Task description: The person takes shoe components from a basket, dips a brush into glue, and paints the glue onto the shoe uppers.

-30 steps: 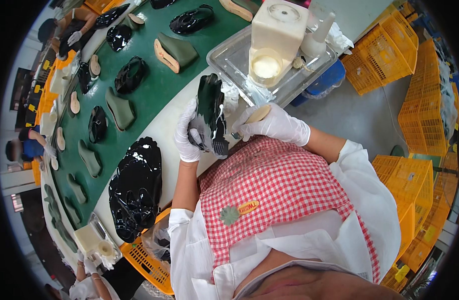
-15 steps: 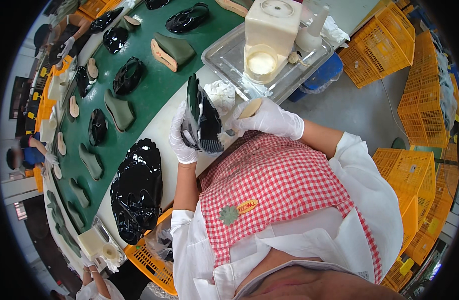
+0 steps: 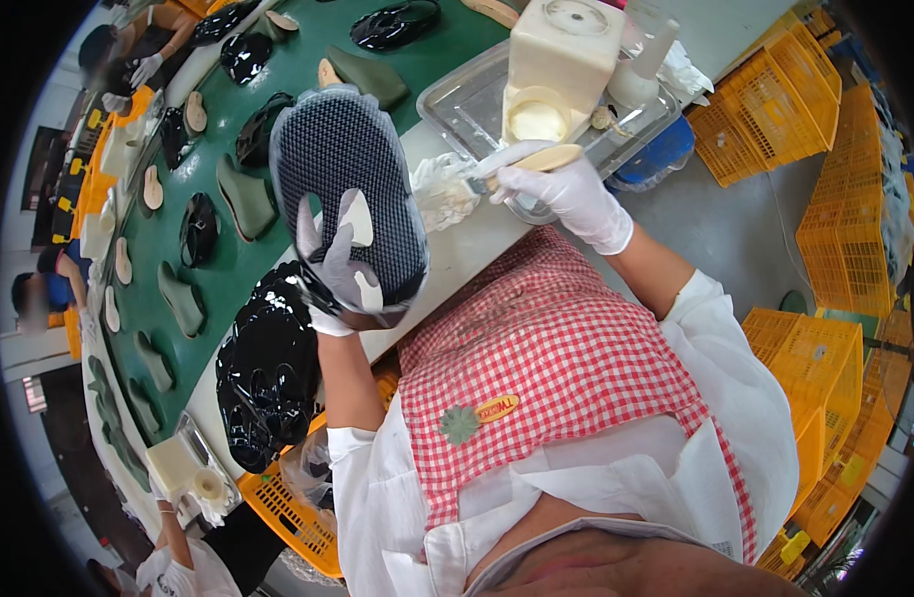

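Note:
My gloved left hand (image 3: 339,267) grips a black shoe upper (image 3: 345,149), its dark, textured underside turned up toward me. The fingers lie across the lower part, among pale patches I cannot make out. To the right, my gloved right hand (image 3: 571,199) is closed round the pale wooden handle of a brush (image 3: 554,157); the bristles are hidden. Just beyond that hand stands a cream container (image 3: 564,55) with a round cup of pale liquid (image 3: 538,119) at its front. It sits in a clear plastic tray (image 3: 461,107), beside crumpled white tissue (image 3: 447,191).
Glossy black uppers (image 3: 270,363) lie heaped near my left arm. Olive wedge soles (image 3: 244,197) and more uppers are spread over the green table (image 3: 312,45). A white bottle (image 3: 644,75) shares the tray. Yellow crates (image 3: 775,95) stand right. Other people work along the left.
The upper has turned from edge-on to underside up and moved left. My right hand has drawn the brush away from it, up toward the cup.

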### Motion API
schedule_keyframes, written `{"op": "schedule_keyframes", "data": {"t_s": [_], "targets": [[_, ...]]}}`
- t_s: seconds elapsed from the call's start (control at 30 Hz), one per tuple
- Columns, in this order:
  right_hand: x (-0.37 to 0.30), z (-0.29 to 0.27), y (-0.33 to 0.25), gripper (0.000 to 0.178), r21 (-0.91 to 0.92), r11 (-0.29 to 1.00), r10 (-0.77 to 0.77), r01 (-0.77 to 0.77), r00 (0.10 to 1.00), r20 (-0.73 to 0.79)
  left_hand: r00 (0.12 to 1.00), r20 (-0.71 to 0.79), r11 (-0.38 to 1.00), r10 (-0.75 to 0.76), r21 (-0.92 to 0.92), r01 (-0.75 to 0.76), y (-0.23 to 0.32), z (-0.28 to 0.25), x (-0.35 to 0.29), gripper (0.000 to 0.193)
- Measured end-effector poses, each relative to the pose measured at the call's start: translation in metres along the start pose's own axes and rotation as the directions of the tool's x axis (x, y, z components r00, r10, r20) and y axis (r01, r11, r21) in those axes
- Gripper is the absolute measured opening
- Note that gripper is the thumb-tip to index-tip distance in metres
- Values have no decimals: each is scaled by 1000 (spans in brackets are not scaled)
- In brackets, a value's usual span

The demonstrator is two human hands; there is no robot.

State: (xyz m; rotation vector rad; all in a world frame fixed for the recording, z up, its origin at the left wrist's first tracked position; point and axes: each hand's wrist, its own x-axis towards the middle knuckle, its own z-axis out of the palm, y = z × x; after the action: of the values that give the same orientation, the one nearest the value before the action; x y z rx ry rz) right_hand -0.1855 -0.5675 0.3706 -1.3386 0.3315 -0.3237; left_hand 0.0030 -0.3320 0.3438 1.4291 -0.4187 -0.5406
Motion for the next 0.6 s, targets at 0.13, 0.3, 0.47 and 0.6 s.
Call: {"op": "schedule_keyframes", "data": {"t_s": [0.13,0.3,0.47,0.6], "targets": [[-1,-4,-8,24,-8,990,-141,141,985,-100,961,274,867,-24,-474,157,43,20,-3,86],[10,0,-19,22,-302,852,-423,428,902,86,873,391,777,-290,-436,453,18,-5,-10,55],[32,17,-24,19,-465,582,-523,667,745,414,825,429,616,-368,-552,562,3,16,-35,57],[42,32,-25,22,-380,516,-554,768,637,536,827,542,942,148,177,-284,4,40,-26,75]]}}
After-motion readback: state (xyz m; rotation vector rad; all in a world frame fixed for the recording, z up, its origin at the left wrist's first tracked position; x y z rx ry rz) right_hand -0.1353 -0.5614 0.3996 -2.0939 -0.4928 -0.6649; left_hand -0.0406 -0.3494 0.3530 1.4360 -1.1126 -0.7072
